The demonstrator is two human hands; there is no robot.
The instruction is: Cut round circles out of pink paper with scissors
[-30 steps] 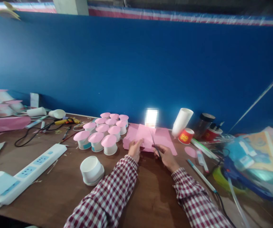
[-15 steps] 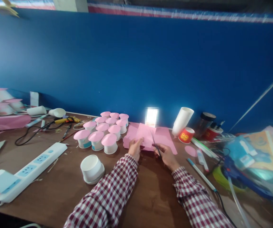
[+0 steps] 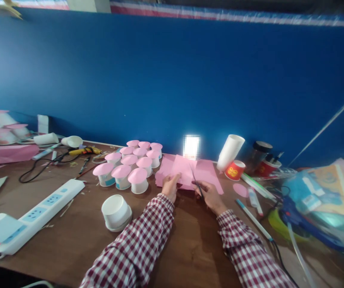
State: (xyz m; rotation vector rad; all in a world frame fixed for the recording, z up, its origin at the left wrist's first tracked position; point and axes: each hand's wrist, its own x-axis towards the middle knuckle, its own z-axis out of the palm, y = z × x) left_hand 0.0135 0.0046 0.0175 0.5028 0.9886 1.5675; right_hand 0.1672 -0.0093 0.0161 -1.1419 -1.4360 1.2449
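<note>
"Far left on the brown wooden surface (image 3: 195, 248), what?"

"White plastic power strip (image 3: 44, 214). Then twelve white paper cups with round pink paper tops (image 3: 137, 176); those look done. Nearer, one upturned white cup (image 3: 114, 208), no pink top."

"Centre?"

"Left hand (image 3: 170, 189): fingers pinching a pale pink paper sheet (image 3: 181, 167), which lies over larger pink paper sheets (image 3: 208, 176). Right hand (image 3: 210, 197): fingers closed round dark scissors (image 3: 199, 189), blades over the sheet; cutting looks unfinished. Blade gap: cannot tell."

"Right side?"

"Tilted stack of white paper cups (image 3: 231, 151), then a loose pink paper disc (image 3: 240, 190). Blue wall panel (image 3: 160, 80) behind it all."
</note>
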